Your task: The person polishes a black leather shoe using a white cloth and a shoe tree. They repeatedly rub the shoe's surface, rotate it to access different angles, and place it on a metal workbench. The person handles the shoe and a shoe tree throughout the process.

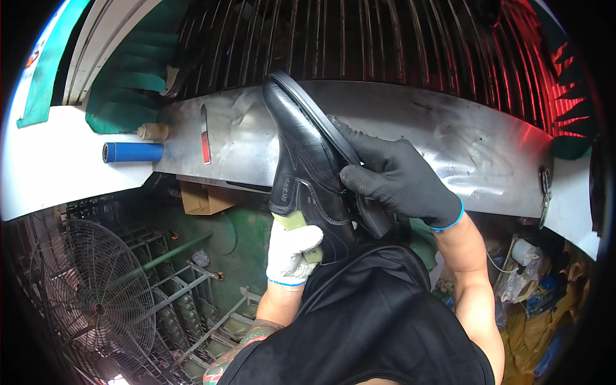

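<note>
A black leather shoe [298, 147] with stitched seams is held up in front of me, toe pointing up and away, its black sole [314, 115] facing right. A pale green shoe last [290, 221] sticks out of the shoe's opening. My left hand [294, 249], in a white glove with a blue cuff, is closed around this last. On the other side, my right hand [401, 176] wears a dark grey glove and grips the sole's edge around the middle, thumb toward me. Its fingertips are partly hidden behind the sole.
Beyond the shoe runs a bare metal ledge [244, 144], with a row of metal bars [359, 42] behind it. A red-handled tool [205, 138] and a blue cylinder [133, 153] lie at left. Below are a cardboard box [205, 199], a large fan [96, 301] and metal racks [186, 295].
</note>
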A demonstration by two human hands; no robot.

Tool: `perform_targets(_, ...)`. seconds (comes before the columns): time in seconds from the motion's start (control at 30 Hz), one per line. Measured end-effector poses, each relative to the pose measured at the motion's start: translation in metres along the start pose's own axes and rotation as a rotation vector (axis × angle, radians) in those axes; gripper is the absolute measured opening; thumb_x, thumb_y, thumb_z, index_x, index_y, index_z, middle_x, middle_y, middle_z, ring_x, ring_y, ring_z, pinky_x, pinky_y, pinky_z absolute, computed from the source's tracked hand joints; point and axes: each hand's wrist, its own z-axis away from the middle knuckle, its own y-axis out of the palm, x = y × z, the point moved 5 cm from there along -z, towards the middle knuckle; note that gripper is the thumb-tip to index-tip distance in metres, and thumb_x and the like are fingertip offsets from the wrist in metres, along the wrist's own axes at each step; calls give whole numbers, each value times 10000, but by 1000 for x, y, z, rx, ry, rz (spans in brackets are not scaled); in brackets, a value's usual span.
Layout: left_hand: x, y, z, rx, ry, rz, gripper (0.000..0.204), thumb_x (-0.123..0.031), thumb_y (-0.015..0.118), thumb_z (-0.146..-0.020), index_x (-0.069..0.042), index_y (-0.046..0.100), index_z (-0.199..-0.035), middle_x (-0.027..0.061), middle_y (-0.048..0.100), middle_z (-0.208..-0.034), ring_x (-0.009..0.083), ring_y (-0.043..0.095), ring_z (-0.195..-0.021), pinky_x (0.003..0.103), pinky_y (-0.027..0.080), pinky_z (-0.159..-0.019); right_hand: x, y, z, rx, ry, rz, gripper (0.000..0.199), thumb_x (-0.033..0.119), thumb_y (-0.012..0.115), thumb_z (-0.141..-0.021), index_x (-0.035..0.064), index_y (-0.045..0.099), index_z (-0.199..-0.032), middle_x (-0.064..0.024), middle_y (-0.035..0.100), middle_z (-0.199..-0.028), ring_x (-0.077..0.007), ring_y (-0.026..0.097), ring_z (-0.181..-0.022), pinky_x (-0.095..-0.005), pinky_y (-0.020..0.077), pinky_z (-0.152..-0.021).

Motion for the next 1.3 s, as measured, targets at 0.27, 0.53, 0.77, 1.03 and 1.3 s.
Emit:
perform_targets(0.27, -9, -24, -1, -34, 314, -425, 967, 98, 836, -689, -12, 444, -1566, 127, 580, -1485, 234, 591, -1315, 378, 503, -1086, -27, 35, 13, -40, -209, -119, 865, 217, 663, -1004, 8, 161, -1676, -213, 546, -1492, -252, 566, -1338, -386, 422, -1145)
perform_targets(0.53, -18, -29, 24, 168, 209, -888, 1156, -22, 949, -686, 49, 285, -1630, 161, 522, -1551, 250, 541, -1392, 410, 449, -1158, -18, 7, -5, -123, -187, -757, 711, 547, 399, -1120, 29, 402, -1606, -121, 513, -1572, -196, 471, -1450, -354, 367, -1212)
perform_targets(0.77, -34, -24, 31, 42, 660, -1561, 931, -124, 950, -653, 26, 530, -1470, 249, 588, -1390, 408, 648, -1213, 447, 536, -1026, -23, -16, 1, -34, -283, -619, 617, 400, 519, -1098, -8, 460, -1556, -149, 534, -1565, -249, 531, -1408, -394, 388, -1207)
perform_targets(1.03, -21, 29, 36, -54, 1077, -2216, 684, -180, 857, -673, -151, 694, -1336, 280, 592, -1372, 480, 559, -1223, 596, 426, -1034, -61, 54, -12, -198, -9, -814, 818, 208, 782, -953, 88, 268, -1577, -104, 583, -1363, -188, 615, -1217, -378, 543, -1029)
perform_targets(1.3, -60, 22, 22, 88, 1149, -1657, 411, 23, 816, -792, -20, 744, -1194, 102, 673, -741, 261, 655, -656, 353, 510, -627, -93, 35, 6, -113, 84, -763, 694, 239, 742, -900, 31, 465, -1501, -106, 643, -1342, -227, 642, -1218, -402, 515, -1081)
